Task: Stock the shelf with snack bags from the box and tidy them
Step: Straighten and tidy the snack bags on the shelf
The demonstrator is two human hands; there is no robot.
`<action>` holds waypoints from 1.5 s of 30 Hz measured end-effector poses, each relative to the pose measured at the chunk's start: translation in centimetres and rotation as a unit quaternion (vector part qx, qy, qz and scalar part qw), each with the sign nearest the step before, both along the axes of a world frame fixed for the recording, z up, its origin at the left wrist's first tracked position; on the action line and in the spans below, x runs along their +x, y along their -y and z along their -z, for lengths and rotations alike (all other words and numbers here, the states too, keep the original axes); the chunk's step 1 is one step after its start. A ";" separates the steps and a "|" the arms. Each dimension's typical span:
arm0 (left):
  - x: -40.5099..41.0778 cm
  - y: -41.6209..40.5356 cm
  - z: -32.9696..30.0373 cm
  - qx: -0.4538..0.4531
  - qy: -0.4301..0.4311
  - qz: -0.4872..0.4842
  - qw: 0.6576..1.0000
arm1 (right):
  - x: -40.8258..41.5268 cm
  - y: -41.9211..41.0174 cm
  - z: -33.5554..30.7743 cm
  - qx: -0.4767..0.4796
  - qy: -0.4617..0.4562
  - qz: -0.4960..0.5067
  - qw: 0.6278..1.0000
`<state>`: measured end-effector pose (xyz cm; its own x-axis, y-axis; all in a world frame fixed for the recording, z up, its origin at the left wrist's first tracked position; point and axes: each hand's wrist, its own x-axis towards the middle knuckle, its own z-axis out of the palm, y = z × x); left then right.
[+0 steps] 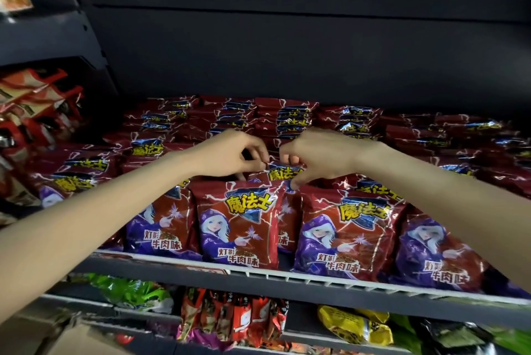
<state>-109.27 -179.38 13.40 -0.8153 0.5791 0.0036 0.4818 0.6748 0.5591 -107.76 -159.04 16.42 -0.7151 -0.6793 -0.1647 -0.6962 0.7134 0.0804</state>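
The left hand [230, 153] and right hand [316, 156] meet above the shelf [287, 275], curled fingers [290, 159] pinching the top edge of a red snack bag [283, 175] standing directly beneath them, behind the front-row bag [238, 222].

Left hand [230, 155]: reached forward, fingers curled in a pinch.
Right hand [319, 156]: reached forward, fingers curled in a pinch, close beside the left.

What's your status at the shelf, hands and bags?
Left hand and right hand both pinching top edge of one red snack bag, second row. Front bag upright at shelf rail. Nothing blocking.
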 end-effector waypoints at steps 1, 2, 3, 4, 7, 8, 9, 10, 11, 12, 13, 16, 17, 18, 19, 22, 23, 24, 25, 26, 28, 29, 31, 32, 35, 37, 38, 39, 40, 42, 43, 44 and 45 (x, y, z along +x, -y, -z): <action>0.1 -0.1 -0.1 0.009 0.017 0.001 1.000 | -0.1 -0.1 0.0 -0.001 0.009 0.003 1.000; 0.1 -0.3 -0.3 0.004 0.023 0.008 1.000 | -0.3 -0.3 0.0 0.000 0.014 0.006 1.000; 0.0 -0.4 -0.4 -0.017 0.017 0.019 1.000 | -0.3 -0.4 0.1 -0.001 0.015 0.010 1.000; -0.1 -0.4 -0.6 -0.048 0.002 0.033 0.998 | -0.4 -0.5 0.2 -0.005 0.015 0.013 1.000; -0.5 -0.3 -1.1 -0.134 -0.065 0.058 0.987 | -0.4 -0.4 0.3 -0.010 0.014 0.006 1.000; -0.6 -0.3 -1.3 -0.147 -0.090 0.061 0.983 | -0.5 -0.4 0.3 -0.011 0.014 0.006 1.000; -0.6 -0.4 -1.4 -0.157 -0.113 0.062 0.979 | -0.5 -0.4 0.2 -0.013 0.016 0.007 1.000; -0.6 -0.4 -1.5 -0.161 -0.130 0.063 0.976 | -0.5 -0.4 0.2 -0.013 0.018 0.009 1.000; -0.6 -0.5 -1.4 -0.163 -0.137 0.064 0.975 | -0.5 -0.5 0.2 -0.008 0.018 0.011 1.000; -0.6 -0.7 -1.3 -0.166 -0.140 0.066 0.974 | -0.5 -0.6 0.3 0.000 0.015 0.012 1.000; -0.5 -0.9 -1.2 -0.169 -0.143 0.069 0.973 | -0.5 -0.7 0.3 0.010 0.013 0.012 1.000; -0.1 -0.6 -1.7 -0.123 -0.139 0.061 0.981 | -0.6 -1.1 0.3 0.017 0.030 0.016 0.999; 0.1 0.2 -2.3 -0.094 -0.143 0.046 0.984 | -0.7 -1.2 0.3 0.009 0.035 0.018 0.999; 0.3 1.4 -3.0 -0.074 -0.152 0.028 0.985 | -0.8 -1.3 0.3 0.002 0.039 0.019 0.999; 0.3 3.1 -3.5 -0.069 -0.161 0.006 0.985 | -0.9 -1.4 0.3 -0.003 0.042 0.016 0.999; 0.7 8.3 -4.0 -0.141 -0.132 -0.042 0.980 | -1.1 -1.3 -0.1 -0.027 0.068 0.013 0.997; 0.9 9.3 -3.9 -0.172 -0.113 -0.049 0.977 | -1.1 -1.2 -0.3 -0.040 0.075 0.015 0.996; 1.0 9.8 -3.6 -0.192 -0.099 -0.056 0.975 | -1.2 -1.0 -0.4 -0.054 0.076 0.020 0.995; 1.0 9.8 -3.3 -0.199 -0.095 -0.061 0.973 | -1.2 -0.8 -0.5 -0.066 0.069 0.025 0.995; 1.0 9.7 -3.1 -0.200 -0.100 -0.061 0.973 | -1.3 -0.5 -0.6 -0.079 0.053 0.029 0.995; 0.9 9.4 -3.0 -0.201 -0.126 -0.059 0.970 | -1.3 0.3 -0.6 -0.101 0.019 0.023 0.994; 0.9 9.4 -2.9 -0.196 -0.137 -0.057 0.969 | -1.2 0.8 -0.4 -0.108 0.008 0.012 0.994; 1.1 9.8 -2.8 -0.200 -0.136 -0.055 0.969 | -1.2 1.7 0.0 -0.104 -0.003 -0.013 0.995; 1.1 10.1 -2.7 -0.212 -0.129 -0.055 0.967 | -1.2 2.0 0.3 -0.093 -0.008 -0.021 0.995; 1.0 10.6 -2.4 -0.231 -0.115 -0.057 0.964 | -1.2 2.5 0.9 -0.067 -0.037 -0.028 0.997; 0.9 9.9 -2.0 -0.234 -0.141 -0.044 0.961 | -1.2 2.6 1.1 -0.071 -0.039 -0.027 0.996; 0.8 9.4 -1.7 -0.226 -0.155 -0.038 0.961 | -1.2 2.7 1.2 -0.077 -0.031 -0.024 0.996; 0.8 8.9 -1.4 -0.212 -0.162 -0.034 0.963 | -1.2 2.8 1.3 -0.085 -0.022 -0.019 0.996; 0.7 8.3 -1.1 -0.196 -0.162 -0.033 0.966 | -1.3 2.9 1.4 -0.093 -0.008 -0.012 0.996; 0.5 7.3 -0.7 -0.176 -0.150 -0.030 0.972 | -1.5 3.1 1.5 -0.108 0.029 0.000 0.994; 0.4 6.9 -0.7 -0.172 -0.141 -0.026 0.975 | -1.6 3.3 1.5 -0.111 0.049 0.006 0.993; 0.3 6.5 -0.7 -0.169 -0.134 -0.020 0.976 | -1.8 3.5 1.4 -0.114 0.073 0.014 0.991; 0.3 6.3 -0.7 -0.168 -0.130 -0.015 0.977 | -1.9 3.8 1.3 -0.124 0.100 0.020 0.987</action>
<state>-108.97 -185.65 14.13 -0.8284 0.5595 0.0262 0.5556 0.8149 0.1649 -109.69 -162.82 15.13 -0.7127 -0.6880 -0.1366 -0.6511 0.7214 -0.2360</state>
